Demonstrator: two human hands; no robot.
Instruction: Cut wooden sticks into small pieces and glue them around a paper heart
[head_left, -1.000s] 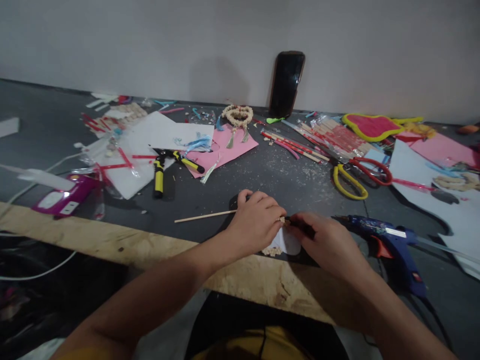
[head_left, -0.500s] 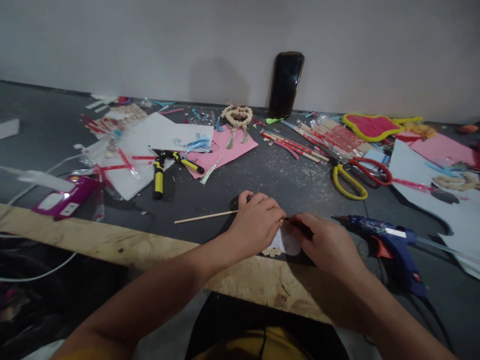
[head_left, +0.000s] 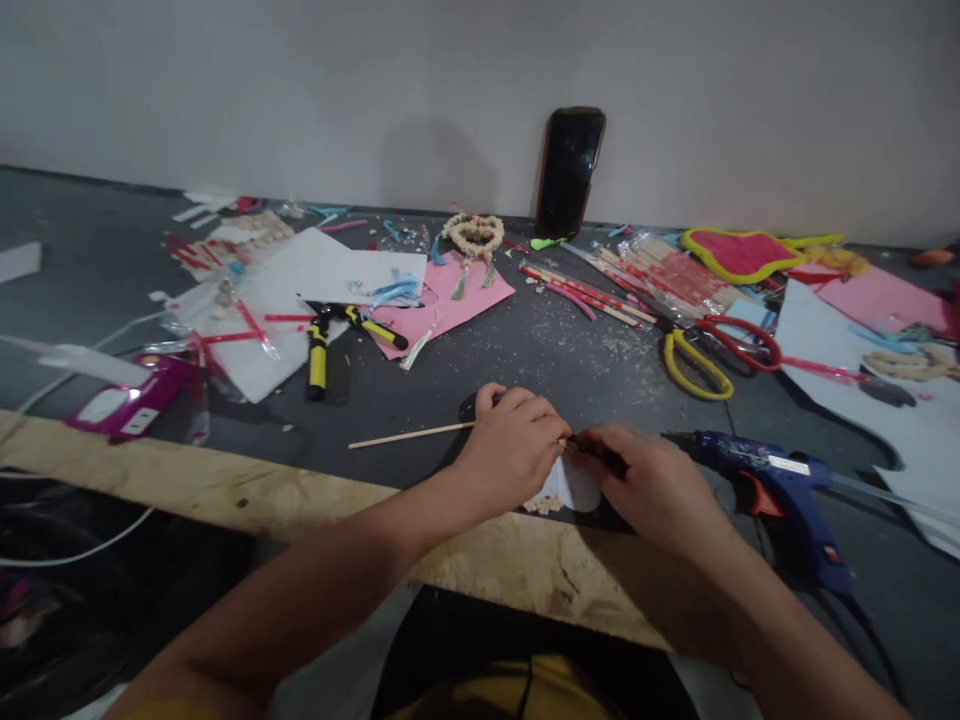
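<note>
My left hand (head_left: 506,445) is closed over a thin wooden stick (head_left: 412,435), whose bare length sticks out to the left, just above the dark tabletop. Close by on the right, my right hand (head_left: 649,480) is closed, thumb and fingers pinched around something dark and slim at the stick's right end. My fingers hide most of that object, so its kind does not show. Under both hands lies a white sheet (head_left: 581,487), and small pale wooden bits (head_left: 543,505) are piled at its front edge.
A blue glue gun (head_left: 787,490) lies right of my hands, with scissors (head_left: 697,365) behind it. Yellow-black pliers (head_left: 318,360) and a purple power strip (head_left: 135,400) are to the left. A phone (head_left: 571,165) leans on the wall, near beaded bracelets (head_left: 476,232).
Both hands stay almost in the same place, the left on the stick and the right pinched at its end. The view has shifted very slightly.
</note>
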